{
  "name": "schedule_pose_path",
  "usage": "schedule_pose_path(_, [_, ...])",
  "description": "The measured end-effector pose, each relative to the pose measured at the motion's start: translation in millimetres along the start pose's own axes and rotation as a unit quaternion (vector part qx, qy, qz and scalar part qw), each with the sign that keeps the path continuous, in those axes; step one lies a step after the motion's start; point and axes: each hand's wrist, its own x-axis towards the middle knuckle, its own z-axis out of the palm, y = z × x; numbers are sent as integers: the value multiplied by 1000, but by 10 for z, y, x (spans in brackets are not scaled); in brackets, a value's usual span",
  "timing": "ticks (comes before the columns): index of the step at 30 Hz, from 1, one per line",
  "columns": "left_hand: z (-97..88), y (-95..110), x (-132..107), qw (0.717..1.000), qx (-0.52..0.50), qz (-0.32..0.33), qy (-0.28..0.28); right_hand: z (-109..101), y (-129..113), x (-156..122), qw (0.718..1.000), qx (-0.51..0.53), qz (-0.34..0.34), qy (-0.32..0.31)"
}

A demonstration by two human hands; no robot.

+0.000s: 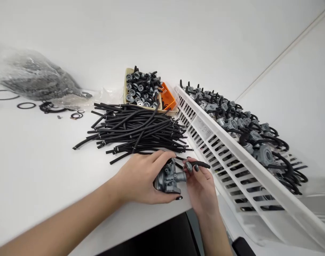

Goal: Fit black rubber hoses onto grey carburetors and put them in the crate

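Head view: your left hand (141,177) clasps a carburetor (169,177); your right hand (201,188) pinches a hose (202,164), seemingly unseated. Hosed ones fill the crate (226,149).

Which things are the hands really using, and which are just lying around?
In use: grey metal part in the left hand; short black hose in the right hand.
Lying about: hose pile, white crate, tray of small parts, orange box, plastic bag, black rings.

— Dull cast grey metal on the carburettor (169,177); matt black rubber on the hoses (138,133).
— Glossy white plastic crate (231,153); smooth white surface (31,160); crinkled clear-film bag (31,74).
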Motion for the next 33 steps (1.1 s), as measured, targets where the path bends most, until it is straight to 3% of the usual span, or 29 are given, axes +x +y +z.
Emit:
schedule_pose_path(14, [18,-51,26,999,24,5,28,6,3,-38,997,-39,-37,-57])
schedule_pose_path(21, [6,-29,21,999,25,-31,5,0,30,-68,993,-67,-83,-45])
schedule_pose_path(33, [66,-96,35,1000,12,-6,29,-30,61,-57,988,-83,-115,-53])
